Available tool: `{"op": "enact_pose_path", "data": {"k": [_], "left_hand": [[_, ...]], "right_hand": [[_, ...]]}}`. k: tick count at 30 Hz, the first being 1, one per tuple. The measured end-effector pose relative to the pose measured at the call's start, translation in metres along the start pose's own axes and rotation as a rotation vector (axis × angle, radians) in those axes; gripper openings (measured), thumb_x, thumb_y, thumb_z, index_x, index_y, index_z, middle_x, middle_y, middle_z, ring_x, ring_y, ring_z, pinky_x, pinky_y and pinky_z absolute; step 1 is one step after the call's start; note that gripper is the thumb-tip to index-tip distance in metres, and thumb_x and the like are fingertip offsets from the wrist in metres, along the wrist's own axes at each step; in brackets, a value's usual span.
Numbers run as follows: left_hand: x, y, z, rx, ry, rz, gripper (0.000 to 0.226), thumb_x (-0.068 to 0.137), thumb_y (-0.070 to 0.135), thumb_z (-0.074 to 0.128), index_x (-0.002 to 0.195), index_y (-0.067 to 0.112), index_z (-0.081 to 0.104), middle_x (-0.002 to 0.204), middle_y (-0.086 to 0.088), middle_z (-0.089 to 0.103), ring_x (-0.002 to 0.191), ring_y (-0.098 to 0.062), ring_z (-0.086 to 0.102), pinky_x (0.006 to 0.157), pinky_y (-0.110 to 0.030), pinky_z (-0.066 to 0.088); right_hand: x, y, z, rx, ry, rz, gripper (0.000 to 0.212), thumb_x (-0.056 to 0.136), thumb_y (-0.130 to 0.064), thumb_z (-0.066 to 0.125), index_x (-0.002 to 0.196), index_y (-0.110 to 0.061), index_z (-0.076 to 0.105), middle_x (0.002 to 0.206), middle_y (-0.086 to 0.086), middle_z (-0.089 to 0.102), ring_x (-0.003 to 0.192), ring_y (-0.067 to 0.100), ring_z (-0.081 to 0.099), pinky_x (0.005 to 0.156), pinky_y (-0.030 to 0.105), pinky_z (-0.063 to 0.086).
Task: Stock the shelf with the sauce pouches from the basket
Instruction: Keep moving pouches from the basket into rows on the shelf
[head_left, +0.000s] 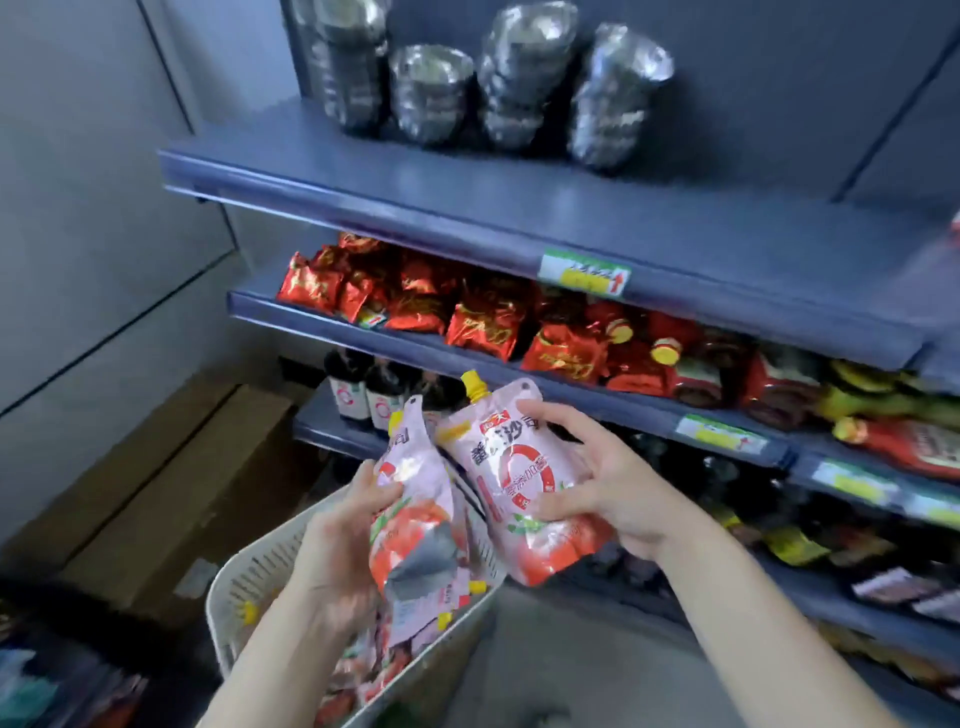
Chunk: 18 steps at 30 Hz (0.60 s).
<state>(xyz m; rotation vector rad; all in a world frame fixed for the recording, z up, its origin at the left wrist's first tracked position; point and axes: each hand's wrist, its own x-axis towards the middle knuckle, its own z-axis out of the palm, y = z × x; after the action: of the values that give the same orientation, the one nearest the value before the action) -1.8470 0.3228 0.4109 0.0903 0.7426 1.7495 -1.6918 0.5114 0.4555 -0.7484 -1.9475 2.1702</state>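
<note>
White slotted plastic basket (244, 582) sits low left, with pouches inside. Left hand (337, 540) clasps one pink-and-red spouted sauce pouch (415, 514); right hand (597, 483) clasps another (519, 499), below the blue metal shelf (519, 384). Soft, probably slippery film: grip mid-body.

Left grip (345, 525): fingers curled, thumb on top, clasping a pouch (415, 514).
Right grip (597, 478): fingers spread, clasping another pouch (524, 493).

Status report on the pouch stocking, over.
Left hand gripping one sauce pouch above the basket. Right hand holding a second pouch, yellow cap up. More pouches in basket. Nothing between hands and shelf.
</note>
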Motion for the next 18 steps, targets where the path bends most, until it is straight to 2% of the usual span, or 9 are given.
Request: {"op": "enact_pose_path", "data": {"k": [1, 3, 6, 8, 10, 12, 13, 15, 18], "left_hand": [[-0.004, 0.001, 0.024, 0.041, -0.077, -0.012, 0.046, 0.051, 0.012, 0.084, 0.09, 0.013, 0.06, 0.065, -0.01, 0.061, 0.042, -0.025, 0.054, 0.05, -0.026, 0.043], [-0.008, 0.001, 0.067, 0.106, -0.206, -0.05, 0.04, 0.056, 0.009, 0.077, 0.093, 0.013, 0.062, 0.064, -0.012, 0.059, 0.048, -0.024, 0.056, 0.06, -0.025, 0.033], [-0.005, -0.007, 0.13, 0.162, -0.327, -0.178, 0.023, 0.089, 0.006, 0.054, 0.111, 0.014, 0.054, 0.075, -0.013, 0.062, 0.057, -0.028, 0.062, 0.056, -0.034, 0.051], [0.002, -0.021, 0.172, 0.224, -0.288, -0.208, 0.018, 0.095, 0.01, 0.05, 0.112, 0.011, 0.057, 0.082, -0.016, 0.066, 0.063, -0.031, 0.066, 0.056, -0.038, 0.056], [0.008, -0.037, 0.215, 0.282, -0.26, -0.195, 0.019, 0.089, 0.015, 0.058, 0.102, 0.005, 0.066, 0.079, -0.015, 0.07, 0.062, -0.025, 0.069, 0.05, -0.03, 0.057], [0.017, -0.059, 0.259, 0.159, -0.292, -0.202, 0.015, 0.07, 0.011, 0.074, 0.083, 0.003, 0.072, 0.066, -0.008, 0.069, 0.05, -0.014, 0.066, 0.043, -0.021, 0.053], [0.023, -0.07, 0.278, 0.108, -0.293, -0.178, 0.017, 0.06, 0.008, 0.079, 0.076, 0.005, 0.074, 0.067, -0.005, 0.069, 0.052, -0.012, 0.066, 0.045, -0.021, 0.054], [0.039, -0.096, 0.312, 0.02, -0.268, -0.173, 0.03, 0.056, 0.006, 0.079, 0.086, 0.006, 0.077, 0.086, -0.007, 0.074, 0.071, -0.018, 0.073, 0.061, -0.031, 0.061], [0.064, -0.139, 0.361, 0.035, -0.218, -0.209, 0.027, 0.088, 0.02, 0.061, 0.111, 0.007, 0.068, 0.098, -0.013, 0.074, 0.075, -0.027, 0.074, 0.059, -0.039, 0.061]], "right_hand": [[-0.019, -0.011, -0.005, -0.006, 0.054, -0.02, 0.086, 0.053, 0.006, 0.078, 0.12, -0.045, 0.061, 0.124, 0.022, 0.06, 0.113, 0.039, 0.061, 0.092, 0.053, 0.053], [-0.058, -0.031, -0.018, -0.015, 0.173, -0.082, 0.087, 0.051, 0.004, 0.078, 0.118, -0.049, 0.06, 0.126, 0.019, 0.057, 0.118, 0.038, 0.057, 0.09, 0.047, 0.055], [-0.109, -0.058, -0.044, 0.039, 0.348, -0.18, 0.087, 0.048, 0.004, 0.077, 0.113, -0.051, 0.062, 0.128, 0.018, 0.057, 0.12, 0.037, 0.055, 0.091, 0.046, 0.055], [-0.139, -0.075, -0.063, 0.05, 0.417, -0.241, 0.087, 0.048, 0.005, 0.077, 0.111, -0.053, 0.063, 0.13, 0.017, 0.057, 0.122, 0.035, 0.054, 0.096, 0.05, 0.052], [-0.167, -0.088, -0.085, 0.046, 0.472, -0.286, 0.087, 0.048, 0.007, 0.077, 0.11, -0.053, 0.063, 0.131, 0.016, 0.057, 0.12, 0.032, 0.056, 0.096, 0.049, 0.052], [-0.196, -0.096, -0.111, 0.025, 0.522, -0.309, 0.088, 0.049, 0.009, 0.08, 0.11, -0.053, 0.063, 0.128, 0.013, 0.058, 0.114, 0.03, 0.061, 0.091, 0.046, 0.055], [-0.211, -0.099, -0.126, 0.011, 0.543, -0.316, 0.089, 0.049, 0.009, 0.08, 0.11, -0.053, 0.063, 0.127, 0.012, 0.059, 0.112, 0.029, 0.062, 0.088, 0.046, 0.056], [-0.241, -0.101, -0.158, 0.011, 0.589, -0.32, 0.088, 0.056, 0.013, 0.079, 0.113, -0.051, 0.061, 0.124, 0.01, 0.06, 0.105, 0.027, 0.065, 0.079, 0.043, 0.059], [-0.284, -0.098, -0.214, 0.015, 0.667, -0.327, 0.085, 0.062, 0.018, 0.074, 0.117, -0.045, 0.059, 0.117, 0.008, 0.062, 0.096, 0.025, 0.068, 0.069, 0.041, 0.06]]}}
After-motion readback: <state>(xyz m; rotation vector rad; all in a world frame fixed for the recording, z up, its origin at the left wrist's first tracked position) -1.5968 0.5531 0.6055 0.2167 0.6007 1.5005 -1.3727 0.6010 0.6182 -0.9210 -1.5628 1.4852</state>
